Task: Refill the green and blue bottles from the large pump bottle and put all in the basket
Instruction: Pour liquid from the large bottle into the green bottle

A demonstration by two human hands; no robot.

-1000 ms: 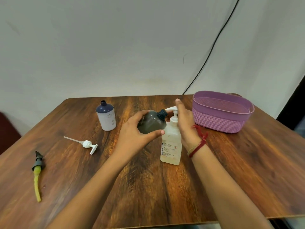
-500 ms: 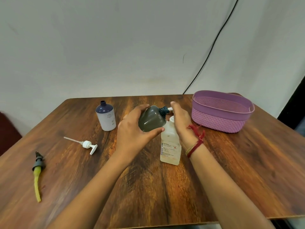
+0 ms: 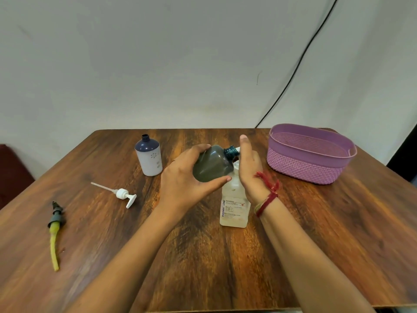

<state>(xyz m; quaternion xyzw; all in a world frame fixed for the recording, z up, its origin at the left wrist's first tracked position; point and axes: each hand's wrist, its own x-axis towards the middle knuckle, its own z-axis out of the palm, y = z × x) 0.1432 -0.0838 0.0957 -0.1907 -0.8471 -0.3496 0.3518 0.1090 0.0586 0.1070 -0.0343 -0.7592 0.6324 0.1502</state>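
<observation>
My left hand grips the green bottle, fingers curled over its top and thumb under its belly, tipping it so the open neck points toward my right hand. That hand is flat, fingers straight, its palm side against the head of the large pump bottle, which stands on the tabletop directly under both hands. The pump head itself is mostly hidden by my right hand; only a bit of white spout shows, right at the green bottle's mouth.

I judge this to be the filling of the green bottle. To do it well I should bring the neck up against the spout before each press, push straight down so the tall bottle does not rock, and hold the green bottle tilted just enough that nothing runs back out.

The blue bottle stands uncapped beyond and outside my left hand, not yet filled as far as I can tell. A white pump top lies nearer, outside my left wrist, and a dark pump top with a yellow tube lies farther out that way. The basket sits just outside my right hand.
</observation>
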